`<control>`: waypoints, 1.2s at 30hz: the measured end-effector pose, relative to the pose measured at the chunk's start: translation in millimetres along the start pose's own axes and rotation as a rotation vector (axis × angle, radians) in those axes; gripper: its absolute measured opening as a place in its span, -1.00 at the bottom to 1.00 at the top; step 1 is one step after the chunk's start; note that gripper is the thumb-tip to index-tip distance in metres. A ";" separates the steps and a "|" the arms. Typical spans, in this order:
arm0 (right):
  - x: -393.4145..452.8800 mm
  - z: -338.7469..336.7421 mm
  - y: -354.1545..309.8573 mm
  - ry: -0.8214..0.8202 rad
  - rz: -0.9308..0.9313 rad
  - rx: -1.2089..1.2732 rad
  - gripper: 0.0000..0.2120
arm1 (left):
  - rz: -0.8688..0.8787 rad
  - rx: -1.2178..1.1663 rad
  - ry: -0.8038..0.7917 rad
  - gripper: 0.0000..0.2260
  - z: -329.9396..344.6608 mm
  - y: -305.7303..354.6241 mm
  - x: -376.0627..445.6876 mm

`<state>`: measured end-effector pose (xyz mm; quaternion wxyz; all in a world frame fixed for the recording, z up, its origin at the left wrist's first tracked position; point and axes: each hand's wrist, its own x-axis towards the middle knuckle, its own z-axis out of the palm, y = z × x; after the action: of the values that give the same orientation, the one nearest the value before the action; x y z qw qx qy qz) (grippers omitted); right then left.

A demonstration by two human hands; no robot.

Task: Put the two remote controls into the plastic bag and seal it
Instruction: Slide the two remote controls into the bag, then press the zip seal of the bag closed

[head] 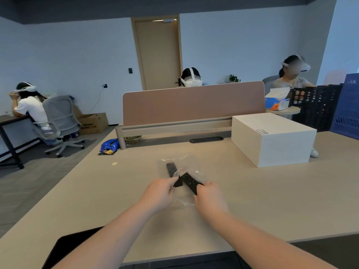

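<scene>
A clear plastic bag (180,162) lies on the beige table (272,200), its mouth toward me. One black remote control (171,168) lies inside it, far end pointing away. My left hand (160,193) pinches the left side of the bag's mouth. My right hand (208,197) grips the near end of the second black remote control (191,181), whose far end sits in the bag's opening, angled left across the first remote. The bag's near edge is partly hidden by my hands.
A white box (272,138) stands at the right. A pink divider (194,102) runs across the back. A blue snack bag (109,146) lies at the table's far left corner. Dark crates (318,105) sit far right. Several people with headsets sit beyond.
</scene>
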<state>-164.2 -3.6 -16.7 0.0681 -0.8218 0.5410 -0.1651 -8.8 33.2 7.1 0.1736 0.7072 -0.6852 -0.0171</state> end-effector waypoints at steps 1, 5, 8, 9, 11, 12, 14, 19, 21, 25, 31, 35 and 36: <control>4.8 3.5 -4.0 -0.012 0.006 -0.002 -0.82 | 0.006 0.010 0.005 -0.71 0.9 -1.1 0.7; 25.6 12.4 -13.5 -0.060 0.022 -0.015 -0.82 | 0.027 0.041 -0.002 -0.76 5.0 -5.5 2.8; 40.0 19.4 -13.7 -0.073 0.036 0.007 -0.82 | 0.026 0.059 -0.007 -0.77 9.0 -12.9 5.3; 44.5 21.9 -13.7 -0.072 0.032 0.017 -0.80 | 0.031 0.069 -0.014 -0.77 10.0 -14.8 5.8; 52.7 25.8 -14.2 -0.067 0.032 0.047 -0.75 | 0.051 0.080 -0.027 -0.74 11.4 -17.1 6.1; 56.3 27.4 -14.6 -0.067 0.036 0.062 -0.74 | 0.059 0.079 -0.032 -0.72 12.3 -18.0 6.3; 61.5 31.6 -14.6 -0.069 0.036 0.072 -0.73 | 0.069 0.086 -0.037 -0.73 13.9 -18.8 6.9; 65.9 41.1 -11.4 -0.095 0.000 0.065 -0.72 | 0.081 0.089 -0.055 -0.74 20.8 -23.4 12.0; 66.3 43.9 -8.3 -0.106 -0.035 0.088 -0.72 | 0.073 0.087 -0.053 -0.75 22.8 -23.6 13.6; 65.2 44.3 3.8 -0.097 -0.166 0.144 -0.74 | 0.106 0.063 -0.040 -0.67 20.7 -23.0 11.5; 47.2 19.1 37.8 0.067 -0.346 0.181 -0.78 | 0.081 -0.030 -0.111 -0.25 9.8 -30.8 -2.7; 34.5 5.0 62.5 0.343 -0.253 0.166 -0.77 | 0.188 0.205 0.023 -0.77 18.5 -47.4 -7.1; 32.5 0.1 65.6 0.338 -0.223 0.145 -0.65 | 0.251 0.256 0.062 -0.80 21.0 -50.2 -8.5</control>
<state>-209.3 -59.8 -29.4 0.0167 -0.8300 0.4373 -0.3459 33.6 36.9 -28.0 0.1040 0.6327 -0.7589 0.1136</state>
